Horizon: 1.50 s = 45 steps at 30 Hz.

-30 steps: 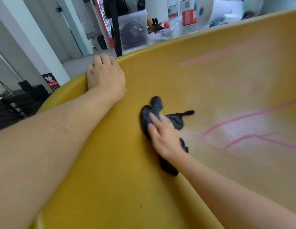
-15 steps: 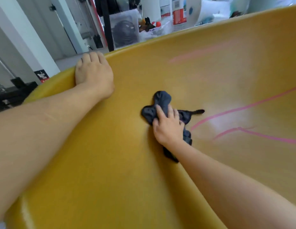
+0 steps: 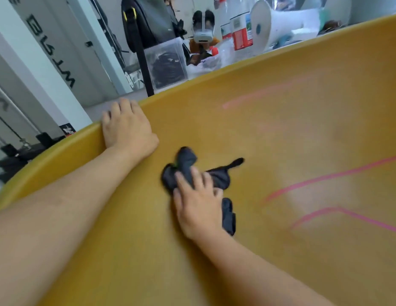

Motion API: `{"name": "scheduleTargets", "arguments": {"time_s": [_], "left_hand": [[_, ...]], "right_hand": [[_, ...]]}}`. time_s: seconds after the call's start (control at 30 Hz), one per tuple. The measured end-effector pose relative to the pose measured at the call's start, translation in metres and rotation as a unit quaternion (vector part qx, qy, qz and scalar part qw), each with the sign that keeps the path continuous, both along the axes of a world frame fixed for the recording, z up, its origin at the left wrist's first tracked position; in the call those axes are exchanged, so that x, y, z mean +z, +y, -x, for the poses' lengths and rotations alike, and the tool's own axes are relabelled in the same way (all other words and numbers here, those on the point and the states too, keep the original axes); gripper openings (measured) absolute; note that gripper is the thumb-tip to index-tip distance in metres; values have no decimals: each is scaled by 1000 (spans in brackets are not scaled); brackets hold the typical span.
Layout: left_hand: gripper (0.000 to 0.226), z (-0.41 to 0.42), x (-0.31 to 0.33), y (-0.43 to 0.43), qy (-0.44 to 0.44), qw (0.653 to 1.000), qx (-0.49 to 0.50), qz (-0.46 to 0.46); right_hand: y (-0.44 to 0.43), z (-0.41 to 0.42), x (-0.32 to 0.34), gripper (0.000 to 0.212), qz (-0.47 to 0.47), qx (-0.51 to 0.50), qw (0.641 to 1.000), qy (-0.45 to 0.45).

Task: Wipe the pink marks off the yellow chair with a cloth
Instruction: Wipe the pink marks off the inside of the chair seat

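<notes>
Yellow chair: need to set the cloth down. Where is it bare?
Bare: the yellow chair between the left forearm and right forearm, and between the left hand and the faint pink mark. Crowded: around the right hand and cloth; pink lines beyond.

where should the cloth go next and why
Probably slide the right hand and cloth rightward onto the nearest pink line: the cloth lies on bare yellow chair just left of it, that line looks unwiped, and the left hand holds the rim.

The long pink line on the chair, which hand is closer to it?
Right. The right hand presses the cloth onto the chair just left of the pink line; the left hand grips the chair's rim, farther off.
</notes>
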<state>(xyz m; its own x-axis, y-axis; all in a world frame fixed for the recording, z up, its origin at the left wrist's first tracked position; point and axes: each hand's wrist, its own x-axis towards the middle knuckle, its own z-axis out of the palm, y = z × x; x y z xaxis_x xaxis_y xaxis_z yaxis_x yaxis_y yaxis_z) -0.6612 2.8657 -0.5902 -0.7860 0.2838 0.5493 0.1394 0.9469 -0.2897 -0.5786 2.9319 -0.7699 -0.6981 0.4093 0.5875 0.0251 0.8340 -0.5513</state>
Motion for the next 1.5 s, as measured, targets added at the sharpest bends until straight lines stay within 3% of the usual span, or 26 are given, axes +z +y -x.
{"name": "scheduleTargets", "arguments": {"time_s": [0.1, 0.13, 0.2, 0.23, 0.3, 0.37, 0.4, 0.47, 0.53, 0.6, 0.67, 0.73, 0.77, 0.83, 0.93, 1.0, 1.03, 1.07, 1.13, 1.2, 1.23, 1.3, 1.33, 1.4, 1.43, 1.5], "left_hand": [[66, 18, 5, 12, -11, 997, -82, 4], [64, 24, 8, 18, -21, 994, -111, -6], [63, 32, 8, 32, -23, 988, -145, -46], [62, 34, 4, 38, -15, 987, -149, -64], [59, 40, -5, 44, 16, 984, -152, -90], [53, 47, -10, 44, 44, 980, -156, -117], [50, 49, -9, 43, 54, 978, -155, -131], [43, 51, -9, 42, 65, 974, -157, -148], [40, 52, -7, 42, 62, 971, -161, -166], [40, 52, -1, 40, 47, 970, -161, -174], [40, 50, 2, 43, 36, 972, -159, -172], [44, 50, -3, 46, 40, 975, -151, -160], [45, 49, -5, 48, 42, 975, -146, -162], [45, 46, -7, 47, 50, 972, -139, -181], [47, 47, -9, 38, 53, 972, -155, -168], [47, 50, -8, 35, 39, 973, -166, -153], [46, 49, -6, 37, 32, 973, -165, -161], [45, 48, -6, 40, 30, 973, -159, -167], [45, 47, -7, 47, 30, 975, -148, -161], [47, 47, -9, 51, 36, 976, -132, -167], [48, 48, -11, 49, 44, 977, -128, -167], [48, 49, -13, 42, 63, 975, -139, -163], [50, 48, -13, 38, 61, 973, -149, -163], [50, 48, -12, 33, 51, 973, -164, -156], [49, 47, -11, 33, 50, 973, -167, -153], [49, 46, -10, 35, 49, 973, -169, -151]], "right_hand": [[-21, -6, 0, 41, -174, 245, 953, 47], [2, 2, 0, 41, -222, 250, 941, 52], [61, 23, -2, 41, -274, 152, 949, 42], [91, 34, 0, 41, -247, 60, 966, 36], [122, 48, 10, 44, -67, -107, 991, 34], [90, 65, 27, 48, 102, -229, 968, 6], [59, 71, 37, 48, 110, -231, 967, 9], [0, 76, 44, 43, -16, -118, 990, 82], [-7, 73, 43, 37, -183, 62, 976, 100], [50, 78, 48, 37, -270, 66, 954, 115], [115, 85, 59, 42, -164, -110, 974, 110], [134, 99, 78, 49, 100, -280, 950, 99], [114, 106, 88, 51, 160, -305, 935, 84], [56, 122, 100, 55, 71, -259, 955, 128], [38, 119, 89, 61, -135, 2, 979, 153], [106, 105, 83, 50, -258, 30, 953, 155], [146, 97, 85, 45, -259, -19, 956, 138], [181, 92, 89, 43, -220, -84, 963, 128], [209, 91, 98, 46, -15, -224, 964, 140], [157, 102, 104, 49, 95, -299, 943, 115], [116, 108, 99, 49, 73, -265, 952, 133], [37, 107, 73, 42, -61, -103, 979, 163], [16, 100, 59, 37, -132, -7, 979, 153], [39, 88, 50, 30, -267, 140, 943, 139], [67, 86, 56, 31, -316, 155, 926, 137], [125, 96, 77, 38, -306, 50, 940, 141]]}}
